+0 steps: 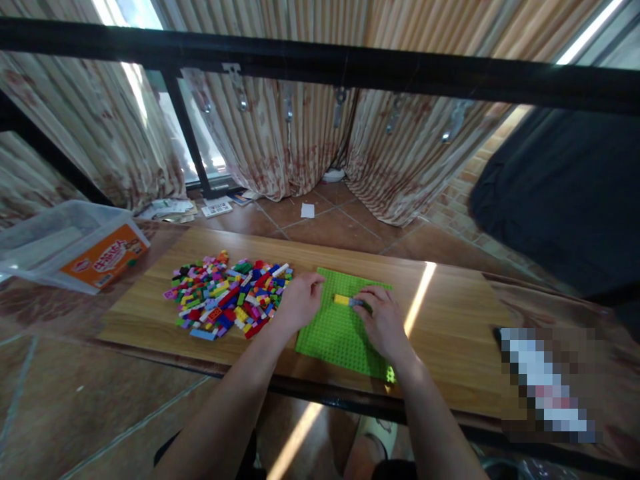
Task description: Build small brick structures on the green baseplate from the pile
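A green studded baseplate point(330, 340) lies on the wooden board in front of me. On its upper part sits a yellow building brick point(341, 300). Directly to the right of it is a greyish-blue brick point(355, 302), pinched between the thumb and fingers of my right hand point(383, 317). My left hand point(302, 300) hovers at the baseplate's left edge with its fingers curled together. Whether anything small is inside them is hidden. A heap of mixed coloured bricks point(230, 297) spreads out just left of that hand.
A clear plastic box point(95, 227) with an orange label stands at the left end. The wooden board point(450, 320) carries a strip of sunlight on the right. A pixelated object point(545, 387) lies at the right end. A dark bar point(320, 63) crosses above the table.
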